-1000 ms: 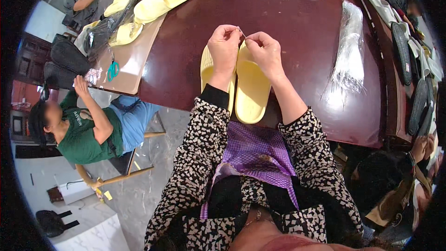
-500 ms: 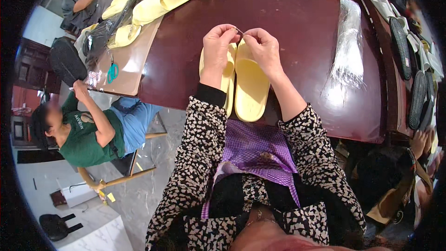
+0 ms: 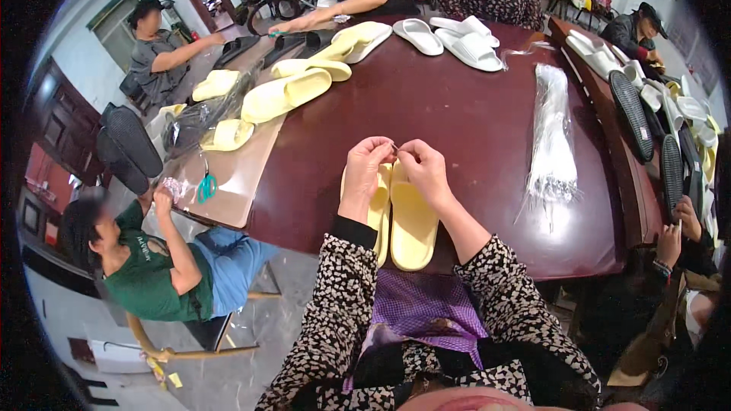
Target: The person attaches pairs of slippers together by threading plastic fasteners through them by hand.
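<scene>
A pair of yellow slide slippers lies side by side at the table's near edge; the right slipper [image 3: 412, 236] shows most, while the left slipper [image 3: 378, 217] is partly covered by my hand and sleeve. Just above their far ends my left hand [image 3: 361, 176] and my right hand [image 3: 426, 173] meet, fingertips almost touching. Both are closed in a pinch on a thin dark strand [image 3: 394, 148], too small to make out fully.
A bundle of thin clear strands [image 3: 553, 137] lies to the right on the dark red table [image 3: 457, 106]. Grey slippers [image 3: 466, 42] are at the back and yellow slippers [image 3: 285, 95] at the far left. Teal scissors [image 3: 206, 186] lie near a co-worker in green [image 3: 152, 278]. Other people sit around.
The view has tilted up, showing more of the far table and people there. My hands still pinch together above the slippers' far ends, with little visible change.
</scene>
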### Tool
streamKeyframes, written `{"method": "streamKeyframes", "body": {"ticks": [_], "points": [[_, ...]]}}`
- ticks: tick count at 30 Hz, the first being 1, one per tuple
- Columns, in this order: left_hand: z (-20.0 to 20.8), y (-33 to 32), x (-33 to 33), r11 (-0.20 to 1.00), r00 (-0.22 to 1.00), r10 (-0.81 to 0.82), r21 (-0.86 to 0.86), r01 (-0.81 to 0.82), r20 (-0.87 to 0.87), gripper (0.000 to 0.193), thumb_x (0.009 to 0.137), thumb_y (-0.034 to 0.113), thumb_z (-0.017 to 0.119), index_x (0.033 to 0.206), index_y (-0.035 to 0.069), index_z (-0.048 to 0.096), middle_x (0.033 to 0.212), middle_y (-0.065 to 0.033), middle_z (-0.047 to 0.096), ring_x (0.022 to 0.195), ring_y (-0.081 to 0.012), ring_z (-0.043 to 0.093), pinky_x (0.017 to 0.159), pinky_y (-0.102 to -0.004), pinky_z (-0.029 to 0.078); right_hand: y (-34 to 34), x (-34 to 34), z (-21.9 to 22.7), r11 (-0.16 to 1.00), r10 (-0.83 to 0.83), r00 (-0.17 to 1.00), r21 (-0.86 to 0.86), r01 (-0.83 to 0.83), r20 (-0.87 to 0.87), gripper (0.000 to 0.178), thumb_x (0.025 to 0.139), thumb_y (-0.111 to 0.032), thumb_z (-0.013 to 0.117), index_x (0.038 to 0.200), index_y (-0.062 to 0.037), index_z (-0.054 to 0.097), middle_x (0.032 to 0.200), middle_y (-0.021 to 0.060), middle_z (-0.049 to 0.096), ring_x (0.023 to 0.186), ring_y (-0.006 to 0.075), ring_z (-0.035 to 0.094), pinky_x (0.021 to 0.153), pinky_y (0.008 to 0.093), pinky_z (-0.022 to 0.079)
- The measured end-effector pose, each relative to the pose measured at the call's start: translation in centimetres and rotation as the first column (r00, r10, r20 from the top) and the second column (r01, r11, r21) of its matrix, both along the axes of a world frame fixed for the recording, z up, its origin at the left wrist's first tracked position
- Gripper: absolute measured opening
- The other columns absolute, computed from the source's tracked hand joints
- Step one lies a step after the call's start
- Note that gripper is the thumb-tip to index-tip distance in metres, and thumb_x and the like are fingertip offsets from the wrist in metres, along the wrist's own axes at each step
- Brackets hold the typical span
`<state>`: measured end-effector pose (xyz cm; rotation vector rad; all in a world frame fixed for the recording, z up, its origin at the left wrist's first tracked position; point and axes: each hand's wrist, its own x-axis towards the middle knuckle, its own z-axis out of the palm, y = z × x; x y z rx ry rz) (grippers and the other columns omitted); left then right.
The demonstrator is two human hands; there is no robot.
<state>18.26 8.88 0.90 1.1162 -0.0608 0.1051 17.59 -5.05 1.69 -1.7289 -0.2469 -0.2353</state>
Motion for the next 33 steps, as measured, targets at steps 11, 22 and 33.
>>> {"method": "streamKeyframes", "body": {"ticks": [11,22,33], "points": [[0.1,0.4,0.3,0.998,0.999,-0.039,0.045,0.04,-0.032,0.005,0.084,0.002,0.06,0.087,0.001,0.063,0.078,-0.0037,0.062,0.066,-0.0099,0.058,0.065,-0.0234,0.05,0.0,0.4,-0.1,0.999,0.032,0.999,0.008,-0.032,0.013,0.013,0.079,-0.01,0.057,0.082,0.0012,0.062,0.063,0.0129,0.061,0.057,0.0158,0.06,0.055,0.0292,0.047],[0.7,0.4,-0.6,0.995,0.994,-0.057,0.076,0.065,-0.094,0.006,0.083,0.002,0.06,0.087,0.002,0.064,0.077,-0.003,0.062,0.065,-0.009,0.056,0.059,-0.0196,0.045,-0.1,-0.2,-0.2,0.999,0.045,0.999,0.014,-0.045,0.001,0.013,0.081,-0.01,0.056,0.084,0.0011,0.061,0.066,0.0118,0.062,0.06,0.014,0.06,0.056,0.0289,0.047],[0.3,0.5,0.2,0.999,0.997,-0.051,-0.004,0.051,-0.058,0.006,0.084,0.003,0.058,0.088,0.0,0.063,0.077,-0.0031,0.061,0.067,-0.0087,0.055,0.062,-0.0198,0.045,0.1,1.1,-0.5,0.983,0.169,0.986,0.08,-0.167,-0.014,0.01,0.083,-0.008,0.055,0.084,0.0012,0.059,0.069,0.0043,0.058,0.066,0.0078,0.052,0.059,0.0244,0.045]]}}
